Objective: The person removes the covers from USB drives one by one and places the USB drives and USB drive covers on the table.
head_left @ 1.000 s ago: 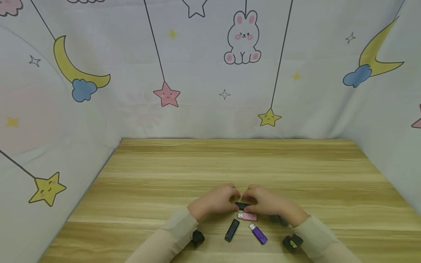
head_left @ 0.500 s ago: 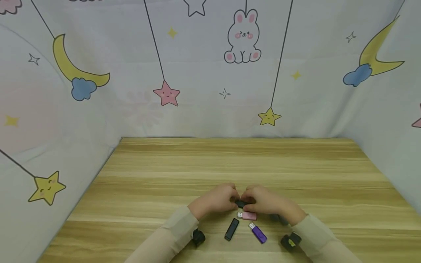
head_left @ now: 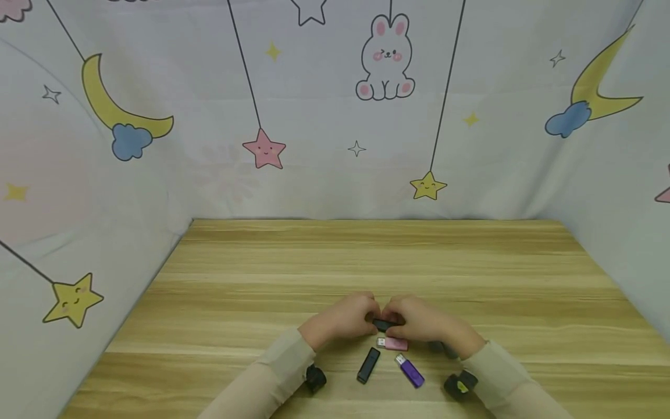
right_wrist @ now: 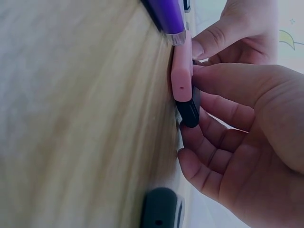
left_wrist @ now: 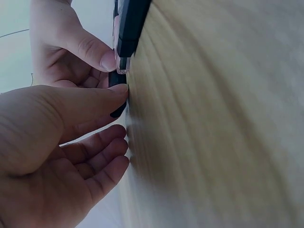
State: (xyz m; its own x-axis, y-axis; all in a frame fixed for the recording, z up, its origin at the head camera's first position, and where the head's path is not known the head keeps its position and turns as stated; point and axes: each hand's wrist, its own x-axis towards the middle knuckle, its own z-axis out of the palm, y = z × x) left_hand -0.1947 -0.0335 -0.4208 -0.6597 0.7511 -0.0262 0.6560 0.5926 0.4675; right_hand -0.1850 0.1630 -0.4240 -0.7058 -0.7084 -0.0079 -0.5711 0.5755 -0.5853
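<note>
In the head view my left hand [head_left: 348, 317] and right hand [head_left: 421, 319] meet over a black USB stick [head_left: 384, 325] at the wooden table. The left thumb and fingers pinch one end of it, and the right thumb and fingers pinch the other. Just nearer to me lies a pink USB stick [head_left: 398, 344] with its metal plug pointing left. In the right wrist view the pink stick [right_wrist: 181, 76] stands in front of the black one [right_wrist: 191, 111], whose end shows beside the curled right fingers [right_wrist: 194, 137].
A second black USB stick [head_left: 369, 365] and a purple one [head_left: 410, 371] lie nearer to me. A dark stick [right_wrist: 159, 211] lies right of the hands, partly hidden by the right forearm in the head view. Beyond the table [head_left: 366, 250] hangs a printed cloth [head_left: 314, 105].
Both hands stay around the black USB stick, which has been raised or tilted very slightly between the fingers. The other sticks keep their places.
</note>
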